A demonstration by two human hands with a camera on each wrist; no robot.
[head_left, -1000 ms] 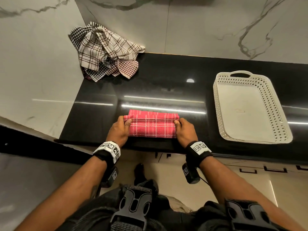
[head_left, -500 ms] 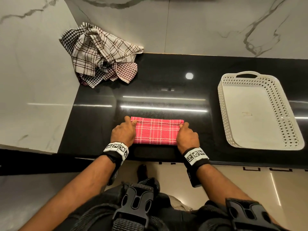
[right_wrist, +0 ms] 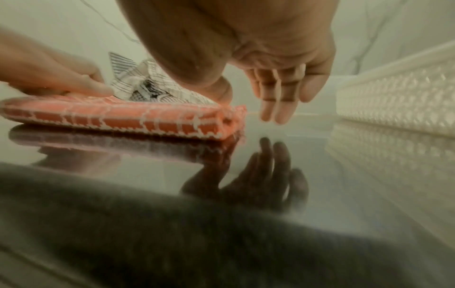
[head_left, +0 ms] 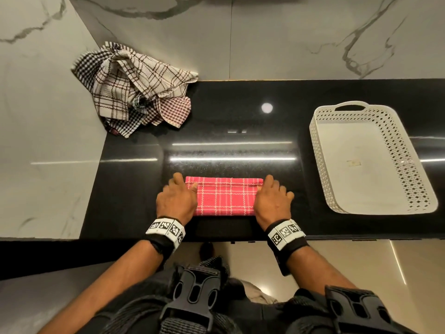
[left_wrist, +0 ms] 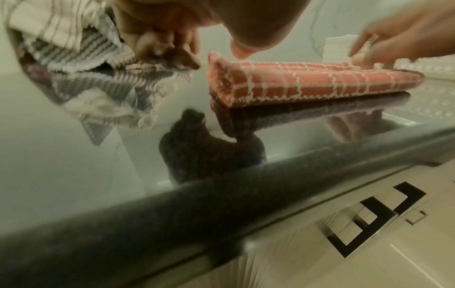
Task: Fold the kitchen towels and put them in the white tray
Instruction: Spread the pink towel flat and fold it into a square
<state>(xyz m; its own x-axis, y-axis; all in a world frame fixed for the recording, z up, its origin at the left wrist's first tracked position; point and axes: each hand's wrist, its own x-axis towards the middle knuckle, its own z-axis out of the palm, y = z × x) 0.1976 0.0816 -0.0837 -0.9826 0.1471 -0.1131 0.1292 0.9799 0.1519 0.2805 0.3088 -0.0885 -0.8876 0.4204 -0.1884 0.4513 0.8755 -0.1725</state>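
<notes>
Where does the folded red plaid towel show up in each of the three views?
Head: the red plaid towel lies at lower centre, near the counter's front edge, between both hands.
Left wrist: the towel is at upper right, seen edge-on.
Right wrist: the towel is at middle left, seen edge-on.
Shared landmark: the white tray, at right in the head and right wrist views.

No readable words or numbers — only black-and-white square code markers on both wristbands [head_left: 166, 229].
</notes>
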